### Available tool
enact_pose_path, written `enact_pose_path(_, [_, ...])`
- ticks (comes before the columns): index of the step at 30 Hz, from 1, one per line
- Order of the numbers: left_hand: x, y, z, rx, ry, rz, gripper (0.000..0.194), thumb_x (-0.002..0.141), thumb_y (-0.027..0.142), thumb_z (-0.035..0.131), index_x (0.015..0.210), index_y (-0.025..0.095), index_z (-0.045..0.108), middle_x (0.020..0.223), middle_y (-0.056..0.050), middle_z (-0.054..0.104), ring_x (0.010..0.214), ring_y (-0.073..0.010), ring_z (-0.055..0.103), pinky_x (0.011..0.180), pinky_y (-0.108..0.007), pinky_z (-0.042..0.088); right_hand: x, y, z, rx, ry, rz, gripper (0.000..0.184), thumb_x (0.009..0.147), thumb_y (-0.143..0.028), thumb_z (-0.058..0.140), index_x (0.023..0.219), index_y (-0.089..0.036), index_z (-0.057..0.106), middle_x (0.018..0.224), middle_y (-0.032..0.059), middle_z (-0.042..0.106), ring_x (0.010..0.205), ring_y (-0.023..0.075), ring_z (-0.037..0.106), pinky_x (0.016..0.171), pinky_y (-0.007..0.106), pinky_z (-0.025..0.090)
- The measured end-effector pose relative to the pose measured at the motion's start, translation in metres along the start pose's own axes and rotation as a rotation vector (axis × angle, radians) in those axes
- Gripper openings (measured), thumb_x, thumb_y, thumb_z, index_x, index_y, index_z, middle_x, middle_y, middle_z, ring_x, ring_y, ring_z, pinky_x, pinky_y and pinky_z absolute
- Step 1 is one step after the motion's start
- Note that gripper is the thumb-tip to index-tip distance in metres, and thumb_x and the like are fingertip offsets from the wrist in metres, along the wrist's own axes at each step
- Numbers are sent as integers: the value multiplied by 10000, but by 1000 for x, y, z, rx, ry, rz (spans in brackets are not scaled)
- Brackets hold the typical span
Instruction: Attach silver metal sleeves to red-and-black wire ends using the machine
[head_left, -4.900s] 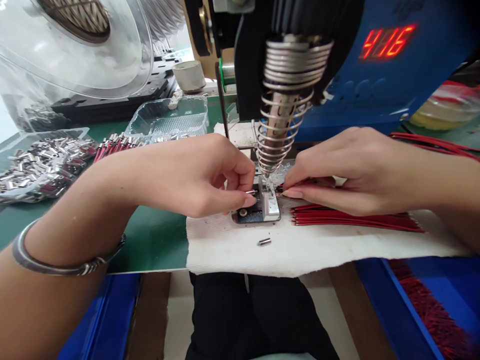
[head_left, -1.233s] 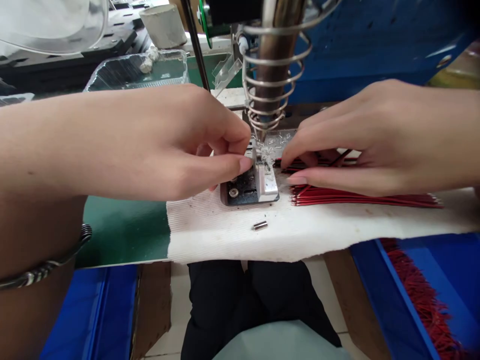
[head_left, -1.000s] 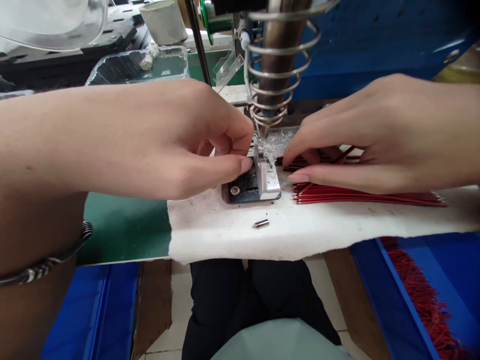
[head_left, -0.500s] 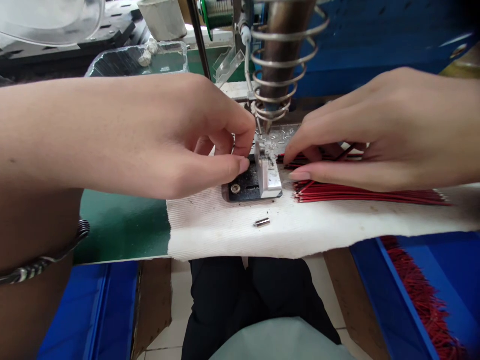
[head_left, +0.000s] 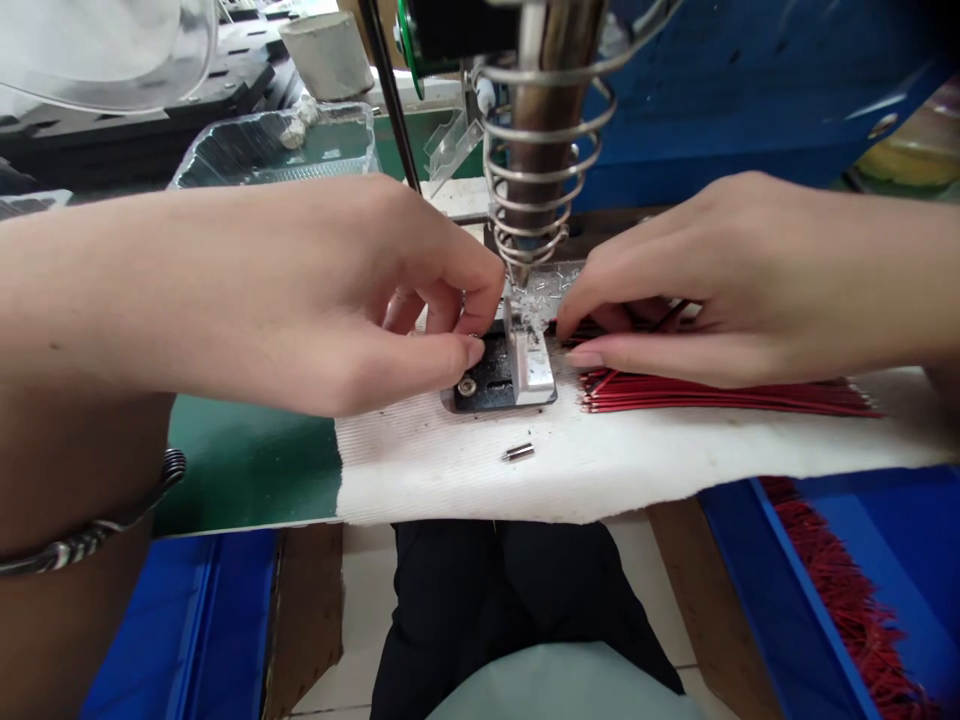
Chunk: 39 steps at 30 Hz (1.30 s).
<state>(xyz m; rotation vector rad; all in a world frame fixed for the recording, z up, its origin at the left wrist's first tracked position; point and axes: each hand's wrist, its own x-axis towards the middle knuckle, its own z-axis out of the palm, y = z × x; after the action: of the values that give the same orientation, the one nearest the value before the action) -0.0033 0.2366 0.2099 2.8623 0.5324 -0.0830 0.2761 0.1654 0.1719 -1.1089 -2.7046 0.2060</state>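
My left hand (head_left: 405,310) is pinched closed at the left side of a small metal block (head_left: 531,365) on a black base plate (head_left: 491,375). Whatever lies between its thumb and fingertip is too small to make out. On the block's other side, my right hand (head_left: 675,285) has its fingers curled round thin red wires, whose dark ends poke out toward the block. More red wires (head_left: 720,398) lie in a bundle under this hand. Just above the block hangs a pointed metal tip (head_left: 519,275) inside a coil spring (head_left: 544,130).
A small metal pin (head_left: 517,452) lies on the white ribbed cloth (head_left: 420,480). Tiny clippings (head_left: 551,285) are scattered behind the block. Clear plastic tray (head_left: 225,150) and grey cup (head_left: 328,55) stand at the back left. A blue bin (head_left: 795,590) at lower right holds red wires.
The view has shifted slightly, so the bench and block appear a little lower and further left. Both hands keep nearly the same pose beside the block.
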Motion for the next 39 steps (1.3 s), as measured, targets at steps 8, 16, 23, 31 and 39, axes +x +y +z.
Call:
enact_pose_path(8, [1,11,-1,-114,-23,-3,241,902,291,534,733,193,675,637,21,598,551,-97,477,526,-220,387,17,4,-10,121,-160,-104,505,1093,-656,532,1003,-210,751,740,-32,663,563,75,506,538,292,354])
enact_pose_path(16, [-2,19,-7,-207,-83,-39,202,894,135,533,841,164,727,777,-4,689,672,-125,572,578,-250,395,22,-5,-17,168,-308,-70,121,926,-133,622,1000,-212,675,711,-48,644,543,86,523,496,267,328])
enact_pose_path(23, [-2,15,-5,-249,-75,-31,204,865,216,556,752,166,718,695,13,663,613,-115,547,567,-232,390,21,-6,-21,209,-319,-51,187,902,-88,593,992,-224,685,682,-61,621,524,82,506,484,255,326])
enact_pose_path(31, [-2,15,-5,-273,-55,10,162,876,157,597,768,183,715,708,25,693,621,-107,585,606,-231,450,10,-7,-2,121,-82,-208,192,1032,-204,535,1022,-178,725,818,16,711,656,132,612,613,294,386])
enact_pose_path(39, [-4,16,-8,-242,-62,7,157,883,147,578,784,166,699,724,8,711,630,-99,603,594,-206,461,-2,-14,9,-53,121,-354,311,1124,-204,458,970,-140,720,835,47,663,707,141,621,608,311,358])
